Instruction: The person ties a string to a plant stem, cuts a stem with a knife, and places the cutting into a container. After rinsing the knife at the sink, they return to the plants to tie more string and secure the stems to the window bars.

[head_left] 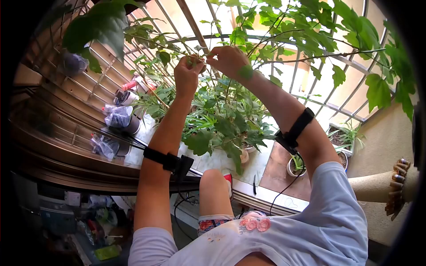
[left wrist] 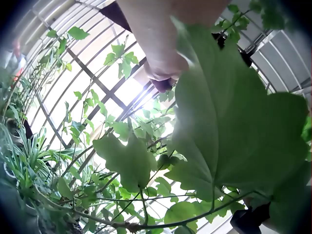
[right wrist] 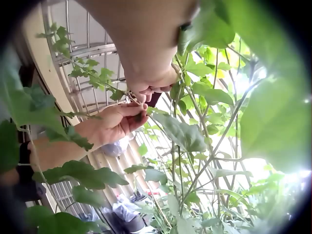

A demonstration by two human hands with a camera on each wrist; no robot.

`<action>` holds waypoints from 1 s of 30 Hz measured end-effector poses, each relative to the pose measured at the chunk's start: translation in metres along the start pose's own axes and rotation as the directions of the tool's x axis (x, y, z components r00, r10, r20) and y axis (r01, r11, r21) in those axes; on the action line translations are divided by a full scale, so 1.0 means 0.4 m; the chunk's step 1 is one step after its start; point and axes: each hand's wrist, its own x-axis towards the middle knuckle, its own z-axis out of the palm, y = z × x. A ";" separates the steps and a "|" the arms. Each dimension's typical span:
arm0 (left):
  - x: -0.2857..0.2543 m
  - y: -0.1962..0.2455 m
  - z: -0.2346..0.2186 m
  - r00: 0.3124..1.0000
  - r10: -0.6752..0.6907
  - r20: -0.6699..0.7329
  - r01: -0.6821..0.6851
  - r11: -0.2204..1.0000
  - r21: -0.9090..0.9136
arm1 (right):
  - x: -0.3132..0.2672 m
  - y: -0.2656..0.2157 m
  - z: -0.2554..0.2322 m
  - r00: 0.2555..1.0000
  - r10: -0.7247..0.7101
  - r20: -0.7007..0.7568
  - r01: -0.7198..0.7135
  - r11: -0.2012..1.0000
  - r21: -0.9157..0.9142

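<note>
Both hands meet high among the branches of a leafy potted plant [head_left: 230,128], against a metal window grille. My left hand [head_left: 187,76] pinches a thin plant stem [right wrist: 132,99] between thumb and fingers, with a small brownish-green clump at its fingertips. Right beside it, my right hand [head_left: 231,61] pinches the same stem from the other side, fingertips almost touching the left ones. In the right wrist view, the left hand [right wrist: 114,122] is palm up below the right. A big lobed leaf [left wrist: 229,122] blocks much of the left wrist view.
Metal bars [head_left: 297,75] enclose the balcony. Pots wrapped in plastic bags [head_left: 119,116] line the left ledge. A small white pot [head_left: 293,167] stands at the right on a brown board [head_left: 284,175]. Leafy branches [head_left: 328,44] overhang the right arm.
</note>
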 end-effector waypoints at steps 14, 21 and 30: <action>0.019 -0.012 -0.007 1.000 -0.006 0.009 0.006 1.000 0.003 | 0.037 0.035 0.017 1.000 0.015 0.025 -0.016 0.999 0.051; 0.020 -0.003 -0.003 0.999 -0.027 0.019 0.027 1.000 0.005 | 0.038 0.027 0.024 0.992 -0.009 0.126 0.003 0.999 0.050; 0.025 -0.013 -0.015 1.000 -0.015 -0.008 0.015 1.000 0.009 | 0.058 0.047 0.034 0.994 -0.068 0.088 0.056 0.990 0.133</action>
